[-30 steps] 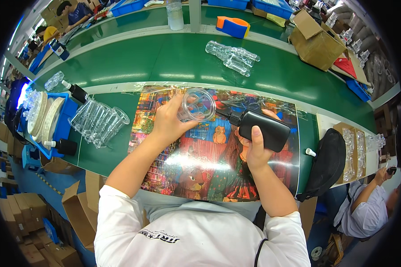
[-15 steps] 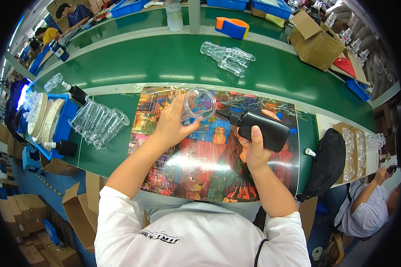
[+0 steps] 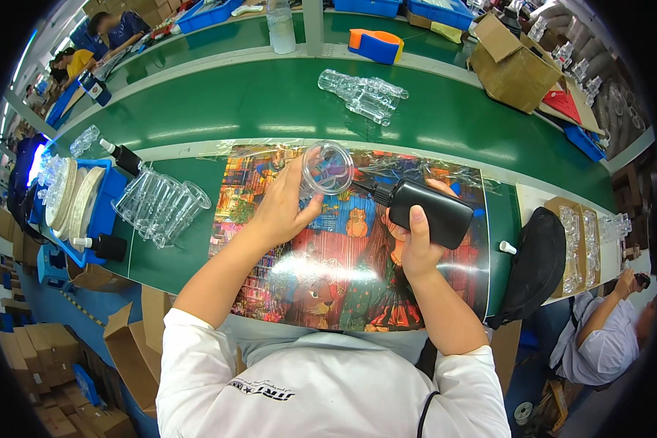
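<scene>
My left hand [image 3: 285, 201] is closed on a clear plastic cup-like part [image 3: 328, 168], its round rim tilted toward me. In my right hand [image 3: 422, 244] lies a black squeeze bottle [image 3: 439, 213], held sideways with its fingers wrapped round it. The bottle's thin nozzle [image 3: 369, 188] points left, with its tip close to the rim of the clear part; whether they touch, I cannot tell. Both hands are above a colourful printed sheet [image 3: 321, 281] on the green table.
Several clear parts [image 3: 160, 204] stand in a row at left, beside a blue bin [image 3: 109, 197] and dark bottles. A clear figure-shaped piece [image 3: 365, 95] lies farther back. At right are a white cap [image 3: 507, 247], a black bag [image 3: 533, 266] and a cardboard tray [image 3: 573, 248].
The clear part has turned slightly in my left hand. My right hand and the bottle have hardly moved. The view has shifted a little.
</scene>
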